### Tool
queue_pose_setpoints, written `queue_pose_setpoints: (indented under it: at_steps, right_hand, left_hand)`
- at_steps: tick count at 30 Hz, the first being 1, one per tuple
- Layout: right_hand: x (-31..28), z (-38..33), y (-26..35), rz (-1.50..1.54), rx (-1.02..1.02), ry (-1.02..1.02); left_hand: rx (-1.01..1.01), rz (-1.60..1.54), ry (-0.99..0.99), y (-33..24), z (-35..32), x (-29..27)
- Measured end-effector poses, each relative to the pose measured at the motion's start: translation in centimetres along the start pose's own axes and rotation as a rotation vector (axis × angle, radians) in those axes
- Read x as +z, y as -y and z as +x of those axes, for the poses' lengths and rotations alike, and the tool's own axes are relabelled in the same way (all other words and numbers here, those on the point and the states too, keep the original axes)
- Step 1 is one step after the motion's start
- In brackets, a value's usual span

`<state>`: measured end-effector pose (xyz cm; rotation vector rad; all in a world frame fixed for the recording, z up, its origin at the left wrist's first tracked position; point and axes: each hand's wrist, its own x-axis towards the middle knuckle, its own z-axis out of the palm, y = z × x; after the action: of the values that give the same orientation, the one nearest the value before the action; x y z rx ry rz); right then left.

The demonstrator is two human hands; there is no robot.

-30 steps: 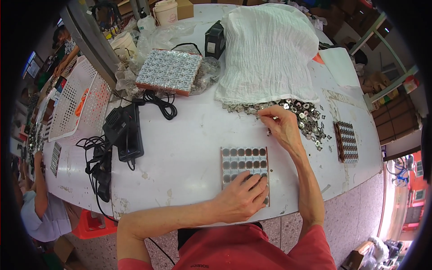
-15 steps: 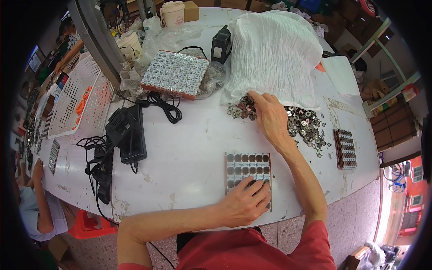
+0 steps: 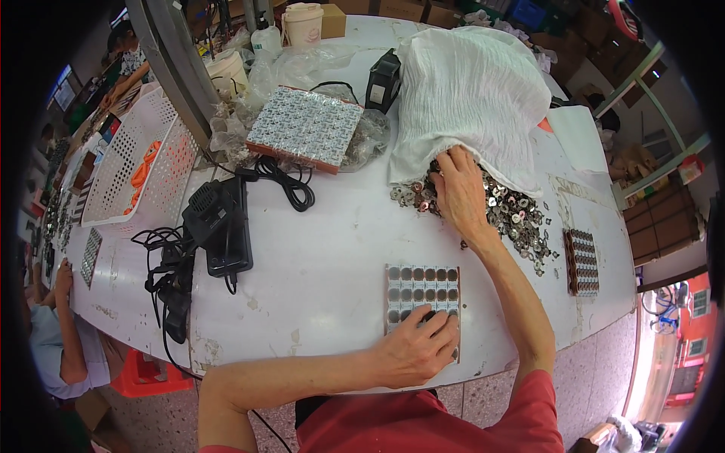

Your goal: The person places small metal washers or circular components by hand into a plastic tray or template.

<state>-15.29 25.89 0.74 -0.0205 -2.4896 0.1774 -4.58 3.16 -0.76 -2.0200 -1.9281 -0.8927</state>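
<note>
Fingers of the right hand [image 3: 459, 190] are curled down into the heap of small metal parts [image 3: 506, 215] at the mouth of the white cloth sack [image 3: 472, 90], upper right of centre; whether the tips pinch a part cannot be told, as they are buried in the heap. Fingers of the left hand [image 3: 414, 349] lie spread and flat on the near end of the grid tray [image 3: 420, 291], low centre, pressing on its lower rows.

The tray's upper cells show round parts seated; the lower rows are hidden under the hand. A second filled tray [image 3: 581, 260] lies at the right edge of the table [image 3: 325, 249], just beside the heap's scattered fringe.

Risks, as judged: the heap trails toward the table's right edge, so a sweeping grab could push loose parts off it. Weight shifted onto the left hand could skew the tray and unseat parts. The black cables [image 3: 226, 226] at left are well apart and pose no concern.
</note>
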Motion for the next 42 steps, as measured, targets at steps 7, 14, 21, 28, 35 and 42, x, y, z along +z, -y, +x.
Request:
queue_pose_setpoints:
  at_steps: [7, 14, 21, 28, 35, 42]
  right_hand:
    - [2.0, 0.9, -0.5, 0.065, 0.113, 0.094]
    - [1.9, 1.6, -1.9, 0.024, 0.024, 0.139]
    - [-0.6, -0.4, 0.2, 0.114, 0.054, 0.281]
    - [-3.7, -3.8, 2.2, 0.154, -0.132, 0.277]
    - [-4.9, -4.4, 0.3, 0.186, -0.011, 0.282]
    - [-3.8, -5.1, -0.2, 0.123, 0.074, 0.283]
  left_hand:
    - [-0.001, 0.002, 0.011, 0.1, -0.1, 0.0]
    - [0.009, 0.005, -0.066, 0.0, 0.2, 0.1]
    - [-0.004, 0.003, 0.01, 0.0, -0.1, -0.1]
    - [-0.002, -0.001, -0.006, 0.1, 0.0, 0.0]
    - [-0.007, 0.022, 0.006, 0.0, -0.1, 0.0]
    - [-0.007, 0.007, 0.017, -0.2, 0.0, 0.0]
